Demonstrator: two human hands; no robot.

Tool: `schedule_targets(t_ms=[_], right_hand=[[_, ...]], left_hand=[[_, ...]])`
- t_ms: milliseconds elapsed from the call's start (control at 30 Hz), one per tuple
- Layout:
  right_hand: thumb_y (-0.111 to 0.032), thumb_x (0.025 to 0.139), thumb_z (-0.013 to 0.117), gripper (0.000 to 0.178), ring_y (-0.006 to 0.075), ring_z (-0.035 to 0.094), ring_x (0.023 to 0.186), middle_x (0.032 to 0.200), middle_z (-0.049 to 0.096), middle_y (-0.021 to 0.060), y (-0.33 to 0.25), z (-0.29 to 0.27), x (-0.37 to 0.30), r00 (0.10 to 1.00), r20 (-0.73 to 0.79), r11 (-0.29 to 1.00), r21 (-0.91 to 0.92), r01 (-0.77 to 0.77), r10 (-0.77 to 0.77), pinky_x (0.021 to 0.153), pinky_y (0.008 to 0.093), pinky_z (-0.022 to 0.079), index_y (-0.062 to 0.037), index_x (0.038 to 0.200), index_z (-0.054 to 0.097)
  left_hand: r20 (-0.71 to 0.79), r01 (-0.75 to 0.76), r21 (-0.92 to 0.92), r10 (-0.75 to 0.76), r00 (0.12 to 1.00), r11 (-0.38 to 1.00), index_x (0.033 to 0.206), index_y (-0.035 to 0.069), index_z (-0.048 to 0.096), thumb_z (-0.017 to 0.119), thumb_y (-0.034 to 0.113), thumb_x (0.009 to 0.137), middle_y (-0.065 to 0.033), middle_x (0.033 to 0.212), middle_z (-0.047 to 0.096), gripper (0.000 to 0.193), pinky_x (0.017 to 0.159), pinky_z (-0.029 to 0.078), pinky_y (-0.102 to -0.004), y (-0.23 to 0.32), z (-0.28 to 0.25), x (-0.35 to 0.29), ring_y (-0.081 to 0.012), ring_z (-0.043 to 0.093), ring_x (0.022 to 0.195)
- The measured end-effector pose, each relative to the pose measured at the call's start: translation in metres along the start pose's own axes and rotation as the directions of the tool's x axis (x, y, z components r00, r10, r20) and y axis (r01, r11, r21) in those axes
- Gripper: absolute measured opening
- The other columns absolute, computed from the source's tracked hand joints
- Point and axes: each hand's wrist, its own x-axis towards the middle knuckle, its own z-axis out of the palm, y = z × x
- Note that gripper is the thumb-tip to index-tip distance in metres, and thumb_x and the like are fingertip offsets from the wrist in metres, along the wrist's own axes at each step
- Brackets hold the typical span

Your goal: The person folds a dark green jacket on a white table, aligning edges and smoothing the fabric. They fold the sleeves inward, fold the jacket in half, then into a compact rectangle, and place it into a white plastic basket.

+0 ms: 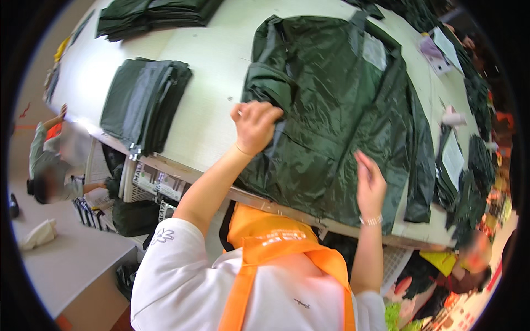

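A dark green rain jacket (326, 110) lies spread out on the pale table, its collar away from me and its hem at the near edge. The left sleeve (269, 83) is folded back on itself along the jacket's side. At that fold, my left hand (256, 127) is closed with curled fingers on the jacket's edge; the fingertips are partly hidden. Over the lower right front of the jacket is my right hand (371, 185). Its fingers are stretched out and hold nothing I can see. A greyish patch (375, 52) shows inside the neck opening.
A stack of folded dark green garments (146, 105) sits left on the table (212, 66), with another pile (157, 16) behind it. Papers (451, 157) and dark garments lie along the right edge. One person (49, 160) is at the left, another (469, 267) at the lower right.
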Motion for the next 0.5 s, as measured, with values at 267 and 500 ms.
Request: schedule_targets(t_ms=[267,500], right_hand=[[-0.014,0.089,0.062,0.03,0.0083,0.056,0.078,0.09,0.062,0.0031,0.038,0.098,0.084,0.965,0.241,0.985,0.115,-0.13,0.1,0.068,0.0224,0.045,0.0014,0.114,0.057],[-0.011,0.087,0.062,0.013,0.0017,0.035,0.048,0.066,0.046,-0.0071,0.012,0.07,0.053,0.824,0.494,0.806,0.348,-0.48,0.278,0.043,0.0181,0.026,-0.0066,0.099,0.058]], left_hand=[[0.352,-0.414,-0.438,0.576,0.737,0.798,0.106,0.019,0.061,0.058,0.017,0.075,0.0002,0.108,0.057,0.031,0.101,0.035,-0.0407,0.047,-0.011,-0.035,-0.0158,0.053,0.102],[0.485,0.479,-0.635,-0.169,0.858,0.606,0.114,0.001,0.055,0.058,0.012,0.083,-0.0146,0.114,0.057,0.034,0.096,0.039,-0.0361,0.022,0.007,-0.003,-0.0284,0.052,0.11]])
